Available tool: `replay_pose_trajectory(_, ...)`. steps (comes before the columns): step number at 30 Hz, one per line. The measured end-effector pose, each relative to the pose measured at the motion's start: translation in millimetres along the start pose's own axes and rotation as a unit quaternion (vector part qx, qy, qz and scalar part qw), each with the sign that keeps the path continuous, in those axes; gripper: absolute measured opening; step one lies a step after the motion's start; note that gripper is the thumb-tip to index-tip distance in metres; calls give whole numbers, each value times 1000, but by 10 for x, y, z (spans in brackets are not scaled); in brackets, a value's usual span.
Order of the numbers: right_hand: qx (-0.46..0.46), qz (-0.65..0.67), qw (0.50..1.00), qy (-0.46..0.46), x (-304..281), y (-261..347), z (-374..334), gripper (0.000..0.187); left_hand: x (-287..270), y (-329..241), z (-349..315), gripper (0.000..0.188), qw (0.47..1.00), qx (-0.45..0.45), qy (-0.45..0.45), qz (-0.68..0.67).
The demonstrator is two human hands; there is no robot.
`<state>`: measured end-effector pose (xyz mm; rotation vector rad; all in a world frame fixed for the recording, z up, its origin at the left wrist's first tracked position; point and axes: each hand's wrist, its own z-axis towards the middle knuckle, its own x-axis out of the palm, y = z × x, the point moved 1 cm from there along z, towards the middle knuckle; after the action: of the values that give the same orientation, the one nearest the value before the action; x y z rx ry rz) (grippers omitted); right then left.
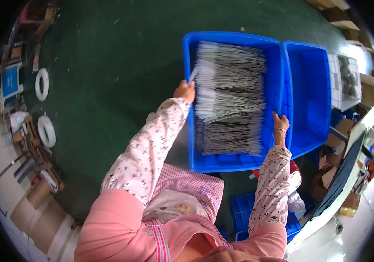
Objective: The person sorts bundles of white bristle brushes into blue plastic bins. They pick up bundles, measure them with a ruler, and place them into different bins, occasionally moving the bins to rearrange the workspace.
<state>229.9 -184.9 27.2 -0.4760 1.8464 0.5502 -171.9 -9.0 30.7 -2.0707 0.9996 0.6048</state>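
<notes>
Green floor (117,52) all around. Large blue bin (274,78) ahead of the wearer, long axis running away from the body; its support not visible. Second blue bin (307,87), upright, just beside the first one's right edge. Thin grey rods (239,81) stacked in the large bin, spread from near its far edge to just short of the near edge. Rods lie crosswise to the bin, long axis left to right; most have white ends pointing at the left edge, grey ends at the right edge. Nearest bundle looks darker at left; its direction unclear. White crate (336,83) past the second bin's right edge, greyish contents too small to identify. Left hand (185,91) curled at the large bin's left edge; right hand (281,124) partly closed at its right edge, firmness of hold uncertain.
</notes>
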Motion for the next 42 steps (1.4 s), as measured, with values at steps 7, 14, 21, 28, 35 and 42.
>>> replay_pose_trajectory(7, -39, 15, 999, -35, 156, 45, 169, 53, -2, 105, -18, 55, 998, 30, -60, -4)
replay_pose_trajectory(14, -70, 13, 996, -49, 174, 174, 121, 50, 37, 231, 71, 53, 995, 56, -85, 2)
replay_pose_trajectory(21, -80, -7, 997, 9, -212, 462, -257, 43, -131, 510, 188, 38, 991, 82, -83, -68)
replay_pose_trajectory(28, -136, 17, 990, 43, -480, 762, -852, 40, -611, 1182, -439, 23, 953, 57, -98, -280)
replay_pose_trajectory(35, -145, 55, 975, 159, -230, 1381, -1595, 32, -1421, 1816, -1016, 22, 921, -27, -154, -357)
replay_pose_trajectory(42, -117, 93, 965, 215, 765, 1562, -2479, 31, -1686, 2979, -958, 21, 929, -137, -131, -317)
